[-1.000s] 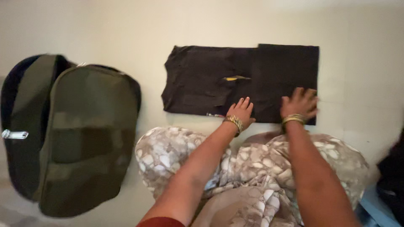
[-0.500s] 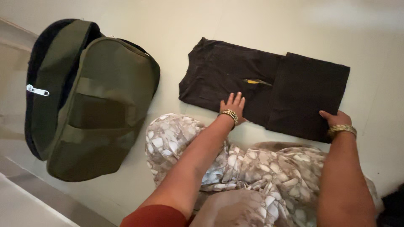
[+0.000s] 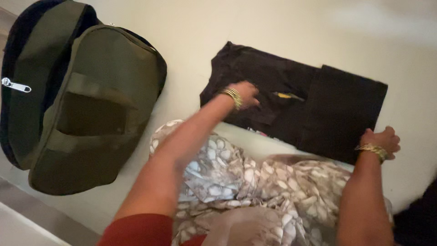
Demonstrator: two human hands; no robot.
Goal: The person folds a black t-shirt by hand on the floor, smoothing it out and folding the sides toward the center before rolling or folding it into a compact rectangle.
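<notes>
Hands on black garment (image 3: 291, 105): left (image 3: 246, 93) flat, right (image 3: 382, 140) gripping corner.

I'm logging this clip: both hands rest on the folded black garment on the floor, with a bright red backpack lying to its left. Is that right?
Not quite: the backpack is olive green, not bright red. The rest stands. The head view shows the left hand on the folded black garment, the right hand at its right edge, and the backpack lying to its left on the floor.

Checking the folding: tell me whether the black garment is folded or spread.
Folded: the black garment lies as a flat rectangle, its right part doubled over on top. Both hands rest on it.
</notes>
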